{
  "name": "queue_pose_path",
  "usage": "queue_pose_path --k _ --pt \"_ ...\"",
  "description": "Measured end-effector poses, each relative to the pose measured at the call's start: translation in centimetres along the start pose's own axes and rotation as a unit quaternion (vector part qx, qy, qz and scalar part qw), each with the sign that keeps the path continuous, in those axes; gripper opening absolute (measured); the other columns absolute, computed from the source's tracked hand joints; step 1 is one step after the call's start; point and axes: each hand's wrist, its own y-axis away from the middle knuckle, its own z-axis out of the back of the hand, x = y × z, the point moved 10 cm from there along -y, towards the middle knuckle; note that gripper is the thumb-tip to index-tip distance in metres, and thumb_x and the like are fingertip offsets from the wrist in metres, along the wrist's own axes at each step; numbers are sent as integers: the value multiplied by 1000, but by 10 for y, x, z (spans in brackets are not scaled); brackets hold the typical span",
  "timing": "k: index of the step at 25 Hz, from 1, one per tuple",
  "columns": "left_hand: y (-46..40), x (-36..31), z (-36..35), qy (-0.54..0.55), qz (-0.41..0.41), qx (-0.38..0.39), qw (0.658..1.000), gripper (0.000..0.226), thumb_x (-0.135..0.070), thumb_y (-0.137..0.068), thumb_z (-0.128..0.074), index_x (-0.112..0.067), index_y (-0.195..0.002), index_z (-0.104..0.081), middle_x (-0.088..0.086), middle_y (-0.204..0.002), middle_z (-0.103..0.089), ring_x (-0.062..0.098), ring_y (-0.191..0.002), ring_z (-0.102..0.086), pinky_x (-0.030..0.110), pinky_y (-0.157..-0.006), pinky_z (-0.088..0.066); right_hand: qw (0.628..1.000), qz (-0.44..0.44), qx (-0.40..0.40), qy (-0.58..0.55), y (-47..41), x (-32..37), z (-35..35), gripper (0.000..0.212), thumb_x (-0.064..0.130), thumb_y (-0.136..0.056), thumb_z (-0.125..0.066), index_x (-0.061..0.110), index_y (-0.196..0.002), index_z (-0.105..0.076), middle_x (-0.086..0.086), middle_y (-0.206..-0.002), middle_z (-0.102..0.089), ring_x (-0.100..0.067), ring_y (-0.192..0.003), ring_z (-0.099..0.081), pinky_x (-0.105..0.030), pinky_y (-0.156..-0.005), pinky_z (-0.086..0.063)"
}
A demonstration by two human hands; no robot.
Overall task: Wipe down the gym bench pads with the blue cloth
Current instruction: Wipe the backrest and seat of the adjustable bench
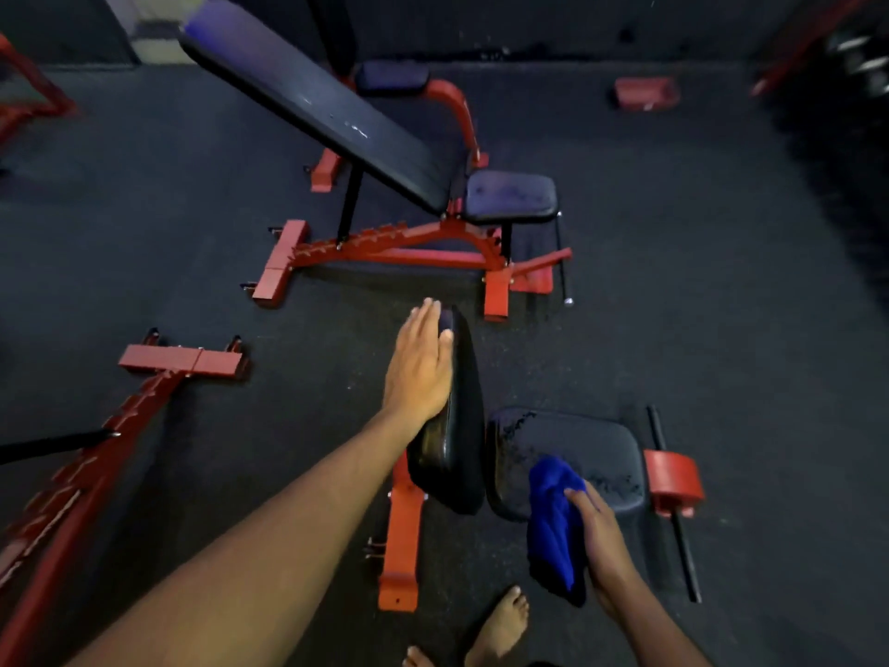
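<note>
**Wiping the near bench, more pads to go**

Your left hand (421,363) lies flat, fingers straight, on the raised back pad (452,454) of the near bench. Your right hand (599,536) holds the blue cloth (553,517) bunched in curled fingers, touching the near edge of the seat pad (577,450). That seat looks speckled, so it likely needs more wiping. The far bench (317,108) looks shiny and partly wet; whether it is finished, you cannot tell.

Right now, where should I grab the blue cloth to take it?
Grab the bunched upper end of the blue cloth, coming from its left. The right hand covers its right side, and the lower end hangs limp off the seat pad.
</note>
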Motion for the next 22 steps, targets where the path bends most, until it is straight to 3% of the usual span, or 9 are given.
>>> queue_pose_path --k 2,4,8,13,18,20,22 --pt "14 14 -8 53 45 47 996 55 -29 -113 -26 -17 -163 -9 -5 -172 -1 7 -156 -4 20 -119 -6 999 12 26 36 24 13 1 24 7 -99 -49 17 -100 -71 -11 -102 -74 -21 -93 -64 -36 -87 -46" --pt "29 16 -7 64 35 65 995 56 -30 -113 -26 -20 -163 -3 -10 -171 7 -3 -148 -1 21 -119 -8 997 40 39 56 47 30 -1 21 9 -99 -51 19 -99 -70 -5 -97 -74 -18 -91 -66 -36 -87 -47" --pt "47 18 -6 37 34 77 996 57 -30 -113 -26 -20 -163 -1 -9 -170 9 -5 -146 2 24 -122 -6 991 119 33 49 66 55 -12 17 15 -101 -53 23 -106 -67 7 -99 -73 -11 -97 -66 -29 -90 -48" --pt "48 12 -4 10 43 86 995 58 -25 -113 -29 -17 -163 -2 -7 -171 9 5 -156 2 15 -116 -1 980 160 70 92 56 50 -79 23 31 -104 -48 38 -125 -54 17 -120 -65 -1 -115 -58 -24 -99 -42" --pt "40 9 -12 23 92 60 994 58 -31 -113 -26 -29 -162 4 -16 -169 13 -12 -143 7 11 -111 -2 975 198 33 94 48 50 -124 45 57 -99 -24 43 -140 -35 19 -144 -43 11 -132 -33 -14 -112 -24" --pt "39 12 -14 13 91 49 995 57 -32 -112 -25 -28 -162 2 -17 -168 12 -18 -141 10 -2 -105 3 966 240 30 94 26 76 -127 42 51 -100 -27 43 -140 -38 19 -146 -42 12 -133 -32 -9 -111 -21" --pt "37 16 -16 8 93 48 994 56 -30 -113 -26 -26 -163 0 -18 -167 10 -27 -138 13 -7 -103 5 956 276 16 97 -22 109 -134 43 43 -102 -32 32 -140 -47 10 -145 -48 5 -131 -39 -11 -110 -23"
